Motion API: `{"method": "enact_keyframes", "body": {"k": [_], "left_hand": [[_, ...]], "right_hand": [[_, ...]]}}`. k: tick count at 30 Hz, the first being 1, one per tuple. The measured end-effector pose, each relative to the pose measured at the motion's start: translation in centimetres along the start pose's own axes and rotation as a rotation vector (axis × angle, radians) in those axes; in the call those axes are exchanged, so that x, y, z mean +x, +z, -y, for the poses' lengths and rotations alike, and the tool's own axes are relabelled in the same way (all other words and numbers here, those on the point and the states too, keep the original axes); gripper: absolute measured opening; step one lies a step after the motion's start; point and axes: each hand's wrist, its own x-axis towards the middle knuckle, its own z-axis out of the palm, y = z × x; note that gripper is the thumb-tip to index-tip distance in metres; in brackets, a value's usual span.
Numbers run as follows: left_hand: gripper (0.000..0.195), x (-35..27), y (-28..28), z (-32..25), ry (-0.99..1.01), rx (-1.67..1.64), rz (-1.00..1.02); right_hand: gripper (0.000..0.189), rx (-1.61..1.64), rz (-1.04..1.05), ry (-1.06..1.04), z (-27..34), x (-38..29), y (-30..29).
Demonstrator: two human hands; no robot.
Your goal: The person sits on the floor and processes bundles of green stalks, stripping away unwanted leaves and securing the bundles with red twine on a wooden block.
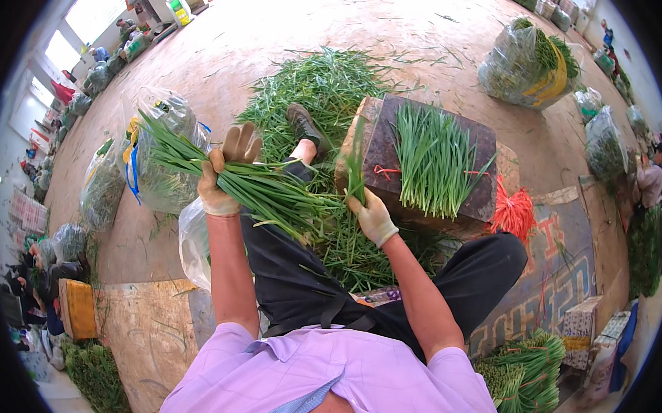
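Observation:
My left hand (pixel 219 182), in a work glove, holds a thick bunch of long green leaves (pixel 254 189), likely garlic chives. Its upper fingers are raised while the bunch lies across the palm and thumb. In my right hand (pixel 372 218), also gloved, a few leaves (pixel 356 171) are pinched near their lower ends and point upward. To the right of that hand, a flat layer of chives (pixel 435 161) rests on a dark-topped block (pixel 381 137). A red tie string (pixel 387 170) runs beneath this layer, its ends showing on both sides.
Loose leaves (pixel 319 84) are heaped around my shoe (pixel 304 122). A hank of red strings (pixel 512 209) hangs at the block's right. Plastic sacks of greens (pixel 167 160) stand left, another sack (pixel 528 65) far right. Tied bundles (pixel 528 375) are stacked lower right. A co-worker (pixel 651 176) sits at right.

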Motion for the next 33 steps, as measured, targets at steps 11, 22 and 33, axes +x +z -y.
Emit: {"method": "enact_keyframes", "body": {"k": [11,22,33], "left_hand": [[0.033,-0.1,4.6,3.0,-0.197,-0.038,0.086],[0.033,0.3,2.8,2.1,-0.018,-0.082,0.124],[0.017,0.1,3.0,3.7,-0.213,-0.13,0.157]], "right_hand": [[0.032,-0.054,0.148,-0.212,9.3,2.3,4.5],[0.027,0.234,0.109,0.037,6.8,0.2,2.0],[0.027,0.512,0.166,-0.037,7.5,0.5,2.1]]}}
